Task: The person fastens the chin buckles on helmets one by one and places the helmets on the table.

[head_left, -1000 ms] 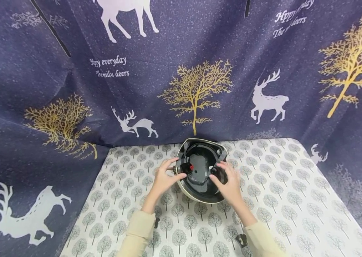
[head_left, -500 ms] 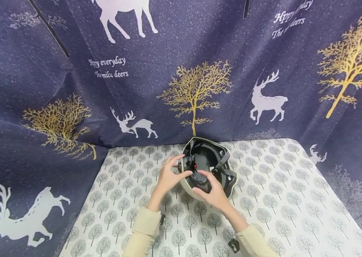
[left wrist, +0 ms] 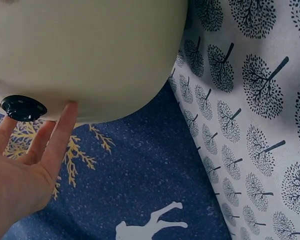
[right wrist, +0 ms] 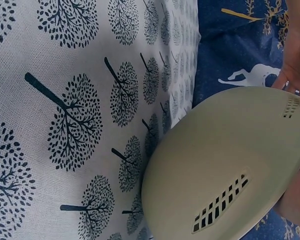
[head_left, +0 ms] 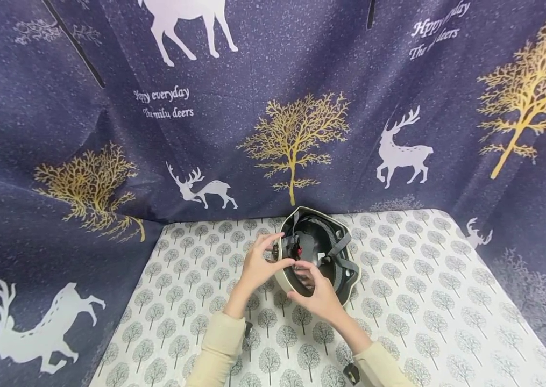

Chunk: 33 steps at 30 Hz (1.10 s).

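A cream helmet (head_left: 278,278) lies crown down on the table, its black padded inside (head_left: 313,236) facing up. My left hand (head_left: 259,263) grips its left rim, thumb at the edge and fingers spread along the outer shell. In the left wrist view those fingers press beside a round black knob (left wrist: 22,108) on the shell. My right hand (head_left: 320,294) holds the near rim, thumb outside and fingers reaching inside. Both hands meet closely at the near left edge. A red buckle piece (head_left: 300,251) shows inside, and grey straps (head_left: 339,244) hang at the right side.
The table is covered by a white cloth (head_left: 418,301) with a grey tree print. Behind it hangs a dark blue curtain (head_left: 253,64) with deer and gold trees. The helmet stands near the table's far edge. A slotted vent (right wrist: 221,204) shows on its shell.
The helmet has turned and shifted slightly right. My right hand has left the right-hand strap and moved to the near rim, beside my left thumb. My left hand has stayed at the left rim.
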### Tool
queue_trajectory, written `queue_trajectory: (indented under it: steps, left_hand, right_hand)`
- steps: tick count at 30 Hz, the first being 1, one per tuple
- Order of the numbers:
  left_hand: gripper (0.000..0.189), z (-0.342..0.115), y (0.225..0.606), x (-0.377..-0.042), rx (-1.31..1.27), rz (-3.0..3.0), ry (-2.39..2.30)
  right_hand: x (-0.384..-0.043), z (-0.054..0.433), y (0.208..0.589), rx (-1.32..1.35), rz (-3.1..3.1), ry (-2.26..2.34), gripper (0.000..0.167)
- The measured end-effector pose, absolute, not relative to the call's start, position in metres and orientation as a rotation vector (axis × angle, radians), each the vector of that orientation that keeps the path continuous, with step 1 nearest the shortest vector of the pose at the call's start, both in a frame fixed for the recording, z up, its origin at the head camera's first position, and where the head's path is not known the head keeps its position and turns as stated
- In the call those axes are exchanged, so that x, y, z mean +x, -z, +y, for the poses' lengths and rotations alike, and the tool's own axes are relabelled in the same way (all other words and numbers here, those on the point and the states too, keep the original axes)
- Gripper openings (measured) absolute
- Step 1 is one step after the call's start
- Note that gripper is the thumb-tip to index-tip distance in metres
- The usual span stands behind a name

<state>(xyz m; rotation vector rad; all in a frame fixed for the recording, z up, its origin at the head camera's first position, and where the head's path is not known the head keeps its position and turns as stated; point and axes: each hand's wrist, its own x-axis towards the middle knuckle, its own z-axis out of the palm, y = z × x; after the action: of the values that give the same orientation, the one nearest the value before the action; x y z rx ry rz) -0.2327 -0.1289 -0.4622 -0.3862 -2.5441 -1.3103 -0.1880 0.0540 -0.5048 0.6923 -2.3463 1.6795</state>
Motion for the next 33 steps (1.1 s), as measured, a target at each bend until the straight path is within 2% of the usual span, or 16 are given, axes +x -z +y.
queue_trajectory:
  steps: [11, 20, 29, 33]
  left_hand:
    - [0.064, -0.126, 0.463, -0.233, -0.425, -2.526, 1.361]
    - [0.063, -0.127, 0.464, -0.234, -0.476, -2.502, 1.428]
    - [0.058, -0.131, 0.458, -0.231, -0.468, -2.468, 1.403]
    - [0.055, -0.135, 0.454, -0.229, -0.463, -2.452, 1.366]
  right_hand:
    - [-0.185, 0.055, 0.502, 0.487, -2.412, -1.770, 0.064]
    - [-0.187, 0.057, 0.501, 0.477, -2.391, -1.805, 0.065]
    - [-0.191, 0.054, 0.497, 0.585, -2.242, -1.938, 0.056]
    - [-0.189, 0.048, 0.492, 0.559, -2.172, -2.022, 0.057]
